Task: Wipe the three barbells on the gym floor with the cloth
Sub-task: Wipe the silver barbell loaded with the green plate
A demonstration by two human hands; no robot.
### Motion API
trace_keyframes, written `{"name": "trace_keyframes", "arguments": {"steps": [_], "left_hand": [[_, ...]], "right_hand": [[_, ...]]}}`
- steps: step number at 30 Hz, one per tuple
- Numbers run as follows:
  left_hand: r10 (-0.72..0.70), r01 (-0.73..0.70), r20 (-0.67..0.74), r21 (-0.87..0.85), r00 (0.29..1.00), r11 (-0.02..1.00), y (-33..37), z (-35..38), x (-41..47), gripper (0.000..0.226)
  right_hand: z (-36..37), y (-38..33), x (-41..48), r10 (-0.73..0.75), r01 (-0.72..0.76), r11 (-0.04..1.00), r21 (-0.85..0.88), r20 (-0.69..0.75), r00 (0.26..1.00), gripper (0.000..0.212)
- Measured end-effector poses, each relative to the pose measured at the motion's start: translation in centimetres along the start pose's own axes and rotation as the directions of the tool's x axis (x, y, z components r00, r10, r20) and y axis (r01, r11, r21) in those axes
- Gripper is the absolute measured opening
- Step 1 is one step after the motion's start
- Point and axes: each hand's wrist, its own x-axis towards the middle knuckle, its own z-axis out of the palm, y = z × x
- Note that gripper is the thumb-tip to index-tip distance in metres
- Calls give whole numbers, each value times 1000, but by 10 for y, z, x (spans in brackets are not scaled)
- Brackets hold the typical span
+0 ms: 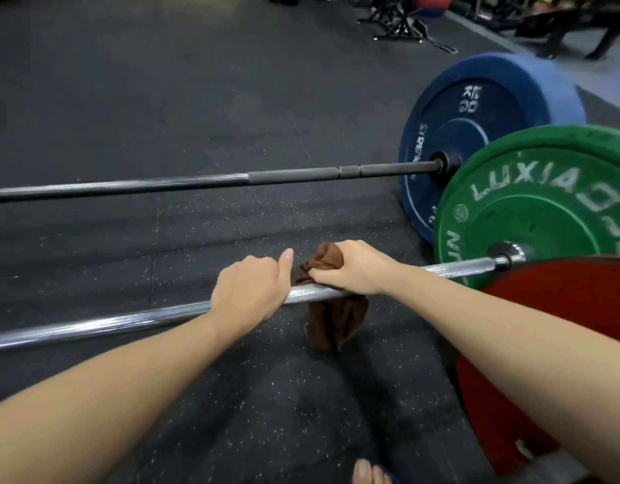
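The right hand (354, 269) clutched the brown cloth (333, 321) against the chrome barbell (92, 324). Just left of it, the left hand (247, 291) clenched the bare bar, thumb raised. Right of the grip, that bar's green plate (539, 218) read "LUXIAO". Beyond lay a black barbell (196, 182) with a blue plate (476, 110).

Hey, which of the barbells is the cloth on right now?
The shiny silver bar loaded with the green plate: the brown cloth drapes over it under the right hand. The black bar with the blue plate is bare.
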Motion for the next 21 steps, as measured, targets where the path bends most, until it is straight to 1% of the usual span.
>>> {"name": "trace_keyframes", "arguments": {"steps": [2, 4, 6, 8, 12, 15, 18, 21], "left_hand": [[9, -9, 0, -7, 1000, 1000, -1, 0, 0, 73], [26, -26, -2, -30, 1000, 999, -2, -1, -2, 72], [37, -37, -4, -39, 999, 999, -3, -2, -3, 70], [32, -32, -7, -31, 999, 999, -4, -2, -4, 74], [49, -50, -22, -25, 999, 998, -4, -1, -4, 77], [61, -62, -31, -26, 998, 998, -5, 0, -3, 78], [67, -67, -44, -13, 997, 998, -5, 1, -3, 77], [58, -58, -28, 6, 998, 998, -5, 1, -2, 76]], "right_hand": [[-8, 7, -2, -28, 28, 999, 19, 13, 1000, 22], [-15, 17, -3, -23, 23, 999, 37, -4, 1000, 21], [-18, 22, -3, -14, 14, 999, 29, -9, 1000, 20], [-21, 27, -2, 2, -2, 1000, 1, 7, 1000, 21], [-30, 44, 0, 60, -62, 994, -89, -15, 998, 35], [-26, 42, 5, 70, -73, 993, -95, -32, 997, 35], [-16, 35, 14, 78, -81, 990, -111, -32, 996, 40], [-11, 29, 15, 78, -82, 992, -101, -45, 996, 46]]}}
